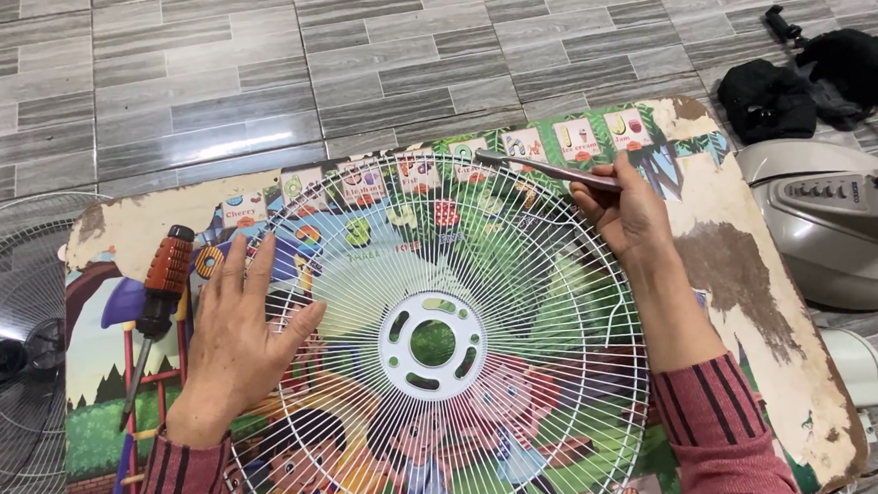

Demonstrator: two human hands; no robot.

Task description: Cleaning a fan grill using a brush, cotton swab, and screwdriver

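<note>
The white wire fan guard (pixel 434 342) lies flat, its round white hub plate sitting near the middle of a worn picture board (pixel 750 261) printed with cartoon children and fruit tiles, and the board rests on grey tiled floor (pixel 250 76). The left hand (pixel 238 333) is spread flat, fingers splayed, pressing down on the guard's rim at about nine o'clock from the hub; it grips nothing, only pins the wires. The right hand (pixel 632 212) sits at about two o'clock on the rim, closed around a slim metal tool (pixel 545 168), pliers or tweezers by the look, though its far tip is too small to tell. The tool's long axis runs from the hand toward ten o'clock, its tip lying over the guard's far rim at about twelve to one o'clock from the hub, so the right hand is the nearer one to that stretch of rim and the left is well apart from it across the guard. A screwdriver with an orange and black handle (pixel 161 287) lies on the board just beside the left hand, at its nine o'clock, blade pointing toward the person. Off the board, a second fan guard (pixel 14 349) lies at far left, a grey fan base with buttons (pixel 828 217) at right, and a black bundle (pixel 811 82) at upper right
</note>
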